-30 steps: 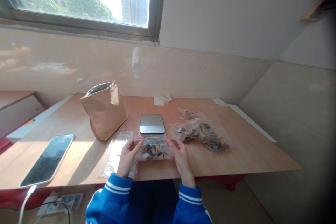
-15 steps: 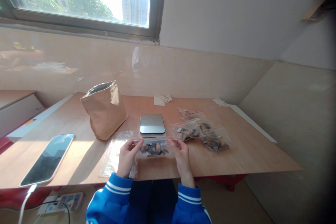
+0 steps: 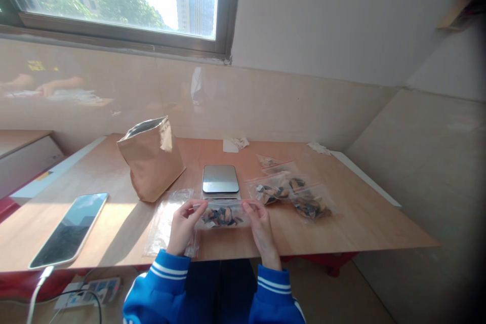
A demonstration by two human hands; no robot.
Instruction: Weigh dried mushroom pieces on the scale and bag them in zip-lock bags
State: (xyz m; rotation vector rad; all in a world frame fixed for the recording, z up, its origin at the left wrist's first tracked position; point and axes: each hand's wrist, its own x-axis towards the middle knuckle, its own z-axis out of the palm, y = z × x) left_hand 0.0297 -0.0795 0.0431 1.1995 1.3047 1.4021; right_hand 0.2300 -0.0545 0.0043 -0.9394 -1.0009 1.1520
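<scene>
Between my hands is a clear zip bag (image 3: 224,216) with dark and tan dried pieces inside. My left hand (image 3: 185,223) pinches its top left corner, and my right hand (image 3: 261,225) pinches the top right corner. The bag's upper edge is stretched straight just in front of a digital scale (image 3: 219,179) with a metal top. Under and beside my left hand lies a stack of flat clear bags (image 3: 163,228). Right of the scale, several filled zip bags (image 3: 311,206) rest on the table, holding similar pieces.
A brown paper pouch (image 3: 152,162) stands with its mouth open at the back left. A phone (image 3: 70,230) with a white cable (image 3: 36,293) lies at the table's left front. Crumpled paper scraps (image 3: 235,145) sit by the wall. The table's front edge (image 3: 322,251) is close to my body.
My hands keep the same grip and hardly move; the pieces in the bag have shifted slightly. In the shiny wall's reflection at the left, a person's arms now show.
</scene>
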